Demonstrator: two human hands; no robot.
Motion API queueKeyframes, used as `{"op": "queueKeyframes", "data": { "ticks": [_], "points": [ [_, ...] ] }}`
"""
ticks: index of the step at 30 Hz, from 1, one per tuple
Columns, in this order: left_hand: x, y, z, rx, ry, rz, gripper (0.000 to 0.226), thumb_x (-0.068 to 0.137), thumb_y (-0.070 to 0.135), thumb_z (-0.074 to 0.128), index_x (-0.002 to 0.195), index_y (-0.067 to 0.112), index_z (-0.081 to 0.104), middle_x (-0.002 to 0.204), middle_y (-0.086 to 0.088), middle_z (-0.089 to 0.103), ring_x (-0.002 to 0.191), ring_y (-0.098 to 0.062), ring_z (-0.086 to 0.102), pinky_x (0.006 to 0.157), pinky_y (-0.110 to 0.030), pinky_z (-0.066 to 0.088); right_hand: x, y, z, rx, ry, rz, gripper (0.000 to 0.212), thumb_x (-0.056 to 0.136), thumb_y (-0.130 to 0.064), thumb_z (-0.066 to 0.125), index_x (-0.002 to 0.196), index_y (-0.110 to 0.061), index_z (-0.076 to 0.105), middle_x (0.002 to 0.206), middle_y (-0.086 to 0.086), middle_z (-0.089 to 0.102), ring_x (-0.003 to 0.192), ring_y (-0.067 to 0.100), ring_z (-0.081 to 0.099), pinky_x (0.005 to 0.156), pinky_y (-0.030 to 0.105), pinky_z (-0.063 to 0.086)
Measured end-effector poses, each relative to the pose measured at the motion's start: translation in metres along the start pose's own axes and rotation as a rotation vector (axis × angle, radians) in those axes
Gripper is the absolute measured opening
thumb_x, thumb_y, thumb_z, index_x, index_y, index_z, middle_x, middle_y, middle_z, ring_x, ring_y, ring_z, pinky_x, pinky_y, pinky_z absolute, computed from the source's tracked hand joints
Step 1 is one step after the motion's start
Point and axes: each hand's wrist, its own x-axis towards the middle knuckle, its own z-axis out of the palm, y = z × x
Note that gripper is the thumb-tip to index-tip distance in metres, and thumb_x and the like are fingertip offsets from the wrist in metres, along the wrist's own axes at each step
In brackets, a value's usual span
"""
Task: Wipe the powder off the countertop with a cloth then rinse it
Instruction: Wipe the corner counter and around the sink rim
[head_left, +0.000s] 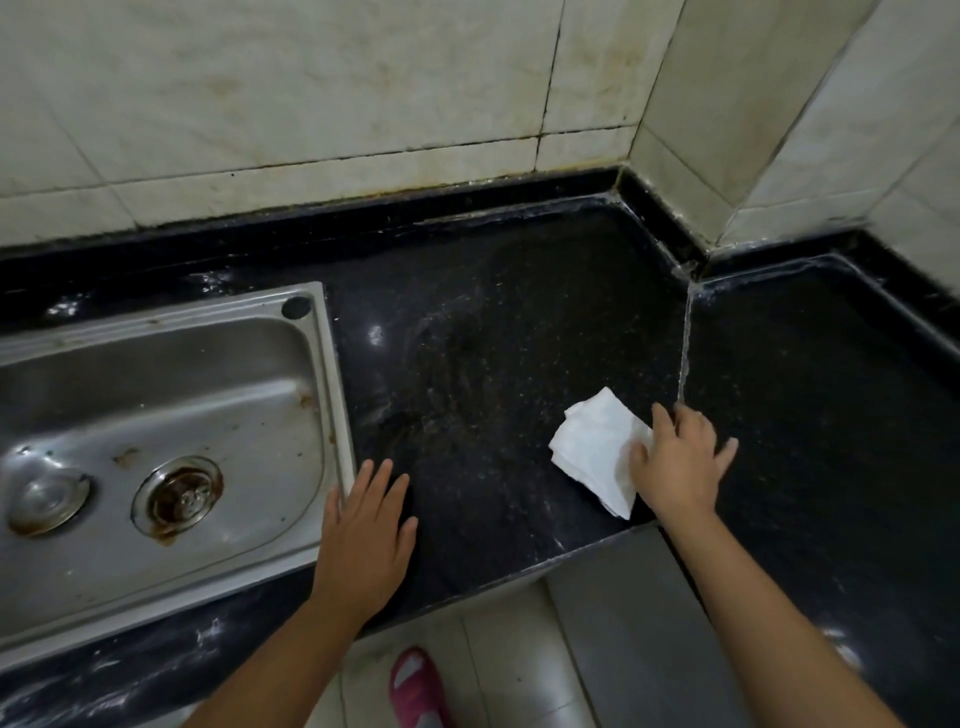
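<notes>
Lower right of centre in the frame: one white cloth (597, 457), folded and crumpled, lying flat on the black speckled tabletop (493, 322), close to its front edge. Cloth sits directly left of and partly under the right hand (680, 462); its upper corner points toward the back wall, its lower corner toward the tabletop's front lip.

Right hand: palm down, fingers spread and fairly straight, the leftmost fingers resting on the cloth's right edge, the others touching bare tabletop beside a pale seam (684, 343) in the stone. No pinch or curl round the cloth is visible.

Left hand (363, 535): lower centre of the frame, palm down, fingers straight and slightly fanned, pressed flat on the tabletop just beside the right rim of the sink (332, 395). It holds nothing and is well apart from the cloth.

Powder (457, 384): faint pale smears and specks across the tabletop between sink and cloth.

Sink: stainless steel, left of the frame, rusty drain (179, 499) in its basin.

Wall tiles (311, 83): stained, across the top.

Pink shoe (415, 686): bottom centre, on the floor.
</notes>
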Motion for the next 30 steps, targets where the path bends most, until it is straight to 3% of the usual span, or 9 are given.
{"op": "queueKeyframes", "data": {
  "ticks": [4,8,13,15,17,21,26,28,30],
  "points": [
    [0.007,0.006,-0.005,0.002,-0.022,0.013,0.052,0.092,0.035,0.026,0.104,0.006,0.067,0.113,-0.013,0.065,0.106,-0.032,0.061,0.084,-0.049,0.042,-0.005,-0.010,0.012,0.069,0.002,-0.301,0.061,0.087,-0.038,0.026,0.127,-0.002,0.053,0.140,0.022,0.042,0.133,0.041,0.032,0.107,0.058,0.022],
    [0.023,0.002,-0.007,-0.065,0.027,0.009,0.055,0.085,0.036,0.029,0.115,0.004,0.062,0.125,-0.016,0.058,0.119,-0.034,0.050,0.093,-0.051,0.033,0.009,-0.019,0.032,-0.005,-0.276,-0.298,0.053,0.098,-0.045,0.012,0.148,-0.029,0.006,0.157,0.001,-0.005,0.144,0.024,-0.008,0.115,0.044,-0.001],
    [0.055,-0.025,-0.014,-0.147,0.122,-0.133,0.050,0.099,0.034,0.025,0.146,0.017,0.019,0.155,-0.004,0.005,0.143,-0.020,-0.003,0.113,-0.039,0.000,0.043,-0.054,0.035,-0.072,-0.314,-0.200,0.050,0.099,-0.044,0.010,0.146,-0.037,-0.002,0.156,-0.005,-0.014,0.141,0.031,-0.020,0.111,0.055,-0.010],
    [0.065,-0.036,-0.014,-0.174,0.133,-0.166,0.050,0.099,0.029,0.028,0.146,0.018,0.017,0.156,-0.004,0.004,0.143,-0.019,-0.004,0.113,-0.039,-0.001,0.033,-0.099,0.054,-0.145,-0.259,-0.414,0.055,0.095,-0.048,0.005,0.147,-0.034,0.009,0.158,-0.001,0.000,0.142,0.039,-0.005,0.109,0.063,0.004],
    [0.072,-0.045,-0.014,-0.186,0.114,-0.195,0.049,0.099,0.029,0.028,0.146,0.018,0.018,0.156,-0.003,0.006,0.143,-0.019,-0.003,0.113,-0.040,0.001,-0.013,-0.137,0.070,-0.160,-0.151,-0.618,0.062,0.092,-0.047,0.004,0.135,-0.031,0.045,0.146,0.003,0.040,0.133,0.042,0.030,0.102,0.063,0.026],
    [0.086,-0.052,-0.016,-0.176,0.058,-0.173,0.050,0.099,0.030,0.027,0.146,0.016,0.018,0.156,-0.005,0.006,0.143,-0.021,-0.001,0.113,-0.042,0.005,-0.111,-0.112,0.084,-0.034,-0.266,-0.739,0.049,0.099,-0.042,0.003,0.131,-0.037,0.039,0.141,-0.007,0.037,0.130,0.030,0.030,0.107,0.047,0.009],
    [0.102,-0.048,-0.016,-0.212,0.021,-0.128,0.052,0.099,0.031,0.028,0.146,0.012,0.016,0.156,-0.007,0.001,0.143,-0.022,-0.005,0.113,-0.043,0.002,-0.069,-0.027,0.055,-0.135,-0.164,-0.329,0.062,0.093,-0.055,-0.006,0.147,-0.033,0.013,0.157,-0.004,0.004,0.138,0.030,0.017,0.107,0.059,0.019],
    [0.104,-0.048,-0.014,-0.234,0.030,-0.119,0.052,0.099,0.031,0.027,0.146,0.013,0.017,0.156,-0.007,0.000,0.142,-0.022,-0.007,0.113,-0.043,0.000,-0.029,-0.044,0.054,-0.118,-0.262,-0.074,0.070,0.085,-0.062,-0.013,0.147,-0.032,-0.001,0.157,-0.002,-0.008,0.143,0.032,-0.007,0.111,0.061,0.004],
    [0.105,-0.050,-0.009,-0.252,0.040,-0.116,0.053,0.098,0.035,0.021,0.146,0.013,0.018,0.155,-0.007,0.002,0.143,-0.022,-0.007,0.113,-0.042,-0.002,-0.009,-0.093,0.064,-0.089,-0.250,-0.101,0.077,0.080,-0.060,-0.019,0.148,-0.028,0.000,0.157,0.004,-0.001,0.142,0.039,-0.002,0.109,0.061,0.000]
  ]
}}
